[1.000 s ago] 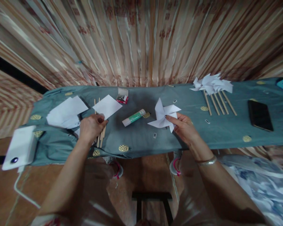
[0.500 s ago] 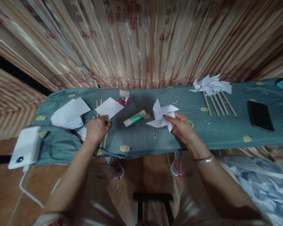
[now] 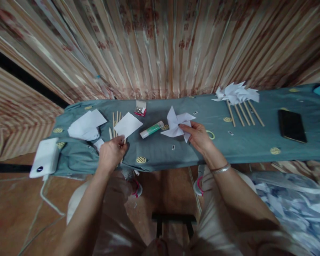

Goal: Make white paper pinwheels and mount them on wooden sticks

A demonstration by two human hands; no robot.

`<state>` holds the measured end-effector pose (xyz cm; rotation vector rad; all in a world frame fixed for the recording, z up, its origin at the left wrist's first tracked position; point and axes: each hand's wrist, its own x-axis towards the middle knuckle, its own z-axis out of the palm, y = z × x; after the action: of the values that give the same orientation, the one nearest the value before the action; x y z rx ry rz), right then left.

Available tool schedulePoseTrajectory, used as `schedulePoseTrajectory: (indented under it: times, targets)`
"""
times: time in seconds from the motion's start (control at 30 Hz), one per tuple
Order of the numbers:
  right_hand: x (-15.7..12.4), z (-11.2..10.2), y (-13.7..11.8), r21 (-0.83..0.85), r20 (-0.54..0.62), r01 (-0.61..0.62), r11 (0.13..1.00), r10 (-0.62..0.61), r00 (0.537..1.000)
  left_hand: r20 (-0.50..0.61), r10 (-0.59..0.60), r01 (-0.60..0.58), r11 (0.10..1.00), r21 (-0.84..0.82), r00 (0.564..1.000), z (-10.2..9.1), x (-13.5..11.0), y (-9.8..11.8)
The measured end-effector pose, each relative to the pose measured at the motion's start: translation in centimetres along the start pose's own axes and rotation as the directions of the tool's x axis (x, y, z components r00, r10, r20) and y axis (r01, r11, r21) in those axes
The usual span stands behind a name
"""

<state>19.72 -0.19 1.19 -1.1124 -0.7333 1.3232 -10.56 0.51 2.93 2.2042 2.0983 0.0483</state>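
My right hand (image 3: 197, 137) pinches a white paper pinwheel (image 3: 176, 124) just above the teal cloth of the narrow table (image 3: 250, 147). My left hand (image 3: 111, 153) is closed over the near ends of several thin wooden sticks (image 3: 116, 121) that lie on the cloth. A white paper square (image 3: 128, 124) rests across those sticks. Between my hands lies a green and white glue stick (image 3: 151, 130).
Loose white sheets (image 3: 86, 124) lie at the left, with a white device (image 3: 44, 161) at the table's left end. A small open box of pins (image 3: 140, 108) sits at the back. Finished pinwheels on sticks (image 3: 238, 101) and a dark phone (image 3: 291, 125) lie to the right. A striped curtain hangs behind.
My left hand slid toward the near ends of the sticks and closed on them. The right hand kept the pinwheel, and the view shifted slightly.
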Motion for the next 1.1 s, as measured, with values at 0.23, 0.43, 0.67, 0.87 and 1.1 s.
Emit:
schedulePoseTrajectory:
  times: [0.23, 0.43, 0.67, 0.87, 1.1]
  targets:
    - [-0.5, 0.2, -0.3, 0.026, -0.016, -0.008, 1.0, 0.009, 1.0, -0.025, -0.048, 0.036, 0.936, -0.35, 0.999, 1.4, -0.3, -0.3]
    - [-0.4, 0.2, -0.4, 0.001, -0.008, -0.007, 1.0, 0.007, 1.0, -0.051, -0.135, 0.09, 0.857, -0.508, 0.99, 1.0, 2.2, -0.9]
    - [-0.5, 0.3, -0.1, 0.01, 0.019, -0.032, 0.999, 0.032, 0.999, 0.056, -0.193, 0.114, 0.3, -0.947, 0.98, 3.3, -4.6, 1.3]
    - [-1.7, -0.5, 0.6, -0.116, 0.121, -0.078, 0.99, 0.092, 0.988, 0.391, -0.224, 0.34, -0.235, -0.911, 0.893, 5.5, -10.4, 7.3]
    - [-5.2, -1.7, 0.1, -0.414, 0.475, -0.135, 0.9, 0.341, 0.811, 0.599, -0.16, 0.488, -0.435, -0.757, 0.785, 8.7, -12.6, 10.4]
